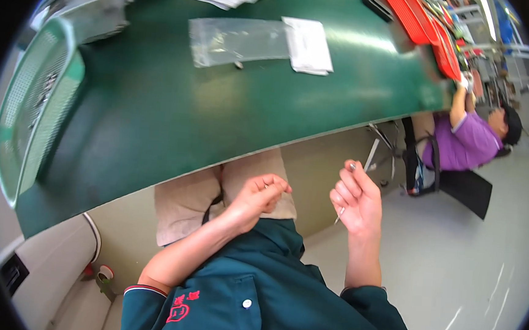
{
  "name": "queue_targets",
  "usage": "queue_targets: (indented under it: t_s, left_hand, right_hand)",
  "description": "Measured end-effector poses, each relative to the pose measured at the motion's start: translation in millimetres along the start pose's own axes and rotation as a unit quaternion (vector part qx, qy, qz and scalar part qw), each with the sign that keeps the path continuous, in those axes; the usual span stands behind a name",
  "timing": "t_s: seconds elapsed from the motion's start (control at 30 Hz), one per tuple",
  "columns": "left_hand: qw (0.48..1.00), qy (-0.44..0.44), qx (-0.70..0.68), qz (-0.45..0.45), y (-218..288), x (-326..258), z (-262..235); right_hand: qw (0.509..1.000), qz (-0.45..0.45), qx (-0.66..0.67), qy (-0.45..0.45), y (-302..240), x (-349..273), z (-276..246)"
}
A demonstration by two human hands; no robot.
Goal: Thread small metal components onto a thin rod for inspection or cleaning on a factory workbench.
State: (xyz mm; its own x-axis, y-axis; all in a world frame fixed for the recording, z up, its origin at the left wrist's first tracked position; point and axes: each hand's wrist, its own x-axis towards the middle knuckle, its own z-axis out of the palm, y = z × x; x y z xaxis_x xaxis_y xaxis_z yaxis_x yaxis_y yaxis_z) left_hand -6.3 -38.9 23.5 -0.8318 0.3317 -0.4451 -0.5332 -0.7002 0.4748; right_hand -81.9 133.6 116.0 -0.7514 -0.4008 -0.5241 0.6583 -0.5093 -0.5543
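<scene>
Two hands raised over the lap, below the table edge; right hand (357,199) pinching a thin metal tool (344,192), fingers curled round it; left hand (256,195) loosely closed, contents not visible. Judged: a handling step off the table. Open floor to the right; green table (176,116) overhangs ahead; clear bag (236,40) and white sheet (308,45) lie far up it.

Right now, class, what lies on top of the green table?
On the green table lie a clear plastic bag, white paper sheets, a green mesh basket and red trays. What is inside the basket cannot be made out.
</scene>
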Motion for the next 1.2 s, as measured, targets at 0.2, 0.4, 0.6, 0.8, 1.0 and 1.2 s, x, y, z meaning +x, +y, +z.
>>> queue_targets:
  t_s: [0.2,0.4,0.6,0.8,1.0,1.2]
  left_hand:
    - [0.999,-0.035,0.007,0.006,8,7,16]
    - [0.995,-0.093,-0.025,0.013,14,-12,19]
    - [0.994,-0.053,-0.033,0.086,41,-41,8]
    - [0.984,-0.001,-0.078,0.159,60,-63,1]
    - [0.978,0.018,-0.014,0.205,73,-64,7]
    - [0.983,-0.006,-0.035,0.183,71,-69,0]
  right_hand:
    - [0.996,0.058,0.07,0.022,6,2,-15]
    - [0.914,-0.132,-0.382,0.034,46,-9,23]
    - [0.876,-0.196,-0.431,-0.093,60,14,43]
    - [0.799,-0.277,-0.502,-0.179,65,35,82]
    - [0.673,-0.421,-0.563,-0.228,63,41,99]
    - [0.663,-0.432,-0.555,-0.258,68,43,103]
